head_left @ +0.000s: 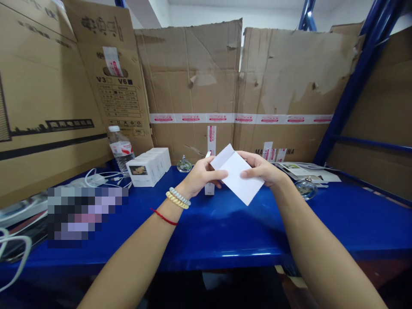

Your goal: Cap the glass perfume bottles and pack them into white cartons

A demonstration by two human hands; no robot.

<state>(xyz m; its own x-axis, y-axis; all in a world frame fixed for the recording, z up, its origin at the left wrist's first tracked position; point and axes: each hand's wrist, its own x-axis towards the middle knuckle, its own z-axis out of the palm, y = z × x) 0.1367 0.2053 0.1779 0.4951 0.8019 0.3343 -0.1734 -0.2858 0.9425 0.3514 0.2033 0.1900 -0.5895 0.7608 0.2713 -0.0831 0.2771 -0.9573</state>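
A flat white folded card, tilted and creased near its upper left end, is held above the table between both of my hands. My left hand pinches its left side, thumb on top. My right hand grips the upper right side, also thumb on top; the fingers underneath are hidden. Just behind my left hand a narrow white box stands on the blue table, mostly covered by the hand. A small glass bottle is behind my left wrist, and another round glass bottle sits beside my right forearm.
White boxes stand in a row at the left, near a water bottle. White cables lie at far left beside a blurred patch. Printed sheets rest at back right. Cardboard panels wall the back; a blue post rises right.
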